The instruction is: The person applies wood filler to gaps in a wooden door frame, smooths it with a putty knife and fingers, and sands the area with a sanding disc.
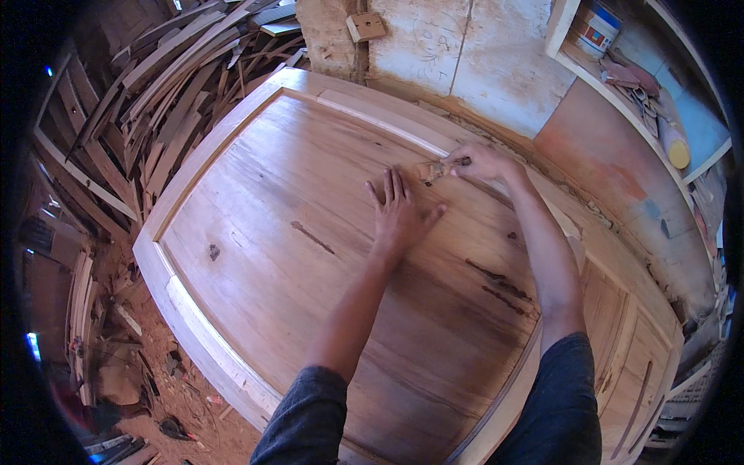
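Pressing my left hand (401, 213) flat, fingers spread and empty, on the wooden door panel (310, 256), I pinch a small putty knife (432, 170) in my right hand (480, 161), fingers closed, blade near the far frame

To your left you see a big pile of wooden strips and offcuts (178, 85), leaning in all directions. Below it, on the red dirt floor (186, 395), lie scraps and a few dark bits. Ahead of you stands a rough plastered wall (473, 62), with a small wooden block (366, 26) fixed on it. At your upper right a white shelf (561, 31) holds a paint can (595, 28), some worn brown pieces (628, 76) and a yellow bottle (676, 147) lying on its side.
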Demonstrator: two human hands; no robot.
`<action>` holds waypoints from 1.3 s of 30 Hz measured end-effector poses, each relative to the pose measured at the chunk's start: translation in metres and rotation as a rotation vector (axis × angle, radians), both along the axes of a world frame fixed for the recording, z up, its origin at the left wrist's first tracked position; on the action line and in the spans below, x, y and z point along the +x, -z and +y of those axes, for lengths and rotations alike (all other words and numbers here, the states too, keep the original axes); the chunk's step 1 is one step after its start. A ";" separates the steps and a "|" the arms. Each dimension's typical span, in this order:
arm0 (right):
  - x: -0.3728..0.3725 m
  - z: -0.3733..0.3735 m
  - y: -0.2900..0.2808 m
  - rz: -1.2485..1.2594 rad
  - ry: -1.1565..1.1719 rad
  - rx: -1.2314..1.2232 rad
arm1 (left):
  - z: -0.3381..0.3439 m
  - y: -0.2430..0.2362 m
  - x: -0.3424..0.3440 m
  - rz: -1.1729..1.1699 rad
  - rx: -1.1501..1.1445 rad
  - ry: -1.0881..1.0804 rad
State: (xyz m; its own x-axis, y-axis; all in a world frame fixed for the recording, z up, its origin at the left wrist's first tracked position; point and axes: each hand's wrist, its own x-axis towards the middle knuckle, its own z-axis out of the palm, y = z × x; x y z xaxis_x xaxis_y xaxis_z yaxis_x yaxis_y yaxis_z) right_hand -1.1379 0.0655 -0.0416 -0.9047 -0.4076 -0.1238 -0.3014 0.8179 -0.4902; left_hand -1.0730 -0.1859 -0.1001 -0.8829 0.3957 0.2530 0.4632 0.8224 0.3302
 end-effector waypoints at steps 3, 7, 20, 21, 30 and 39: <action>0.005 -0.001 -0.001 -0.026 0.015 -0.024 | 0.001 0.001 -0.001 -0.007 0.007 -0.006; 0.004 -0.003 -0.004 -0.135 0.047 -0.052 | 0.000 -0.002 0.000 -0.014 0.003 0.005; -0.010 0.005 0.015 -0.048 0.065 -0.011 | 0.001 -0.010 0.003 0.023 0.045 0.039; -0.010 0.002 0.014 -0.067 0.052 -0.034 | 0.001 -0.008 0.004 0.029 0.044 0.022; 0.007 -0.022 0.011 -0.101 0.054 -0.112 | -0.001 -0.009 0.003 -0.028 0.052 0.034; 0.017 -0.009 0.019 -0.021 0.119 -0.209 | -0.001 -0.006 -0.005 -0.035 0.179 -0.077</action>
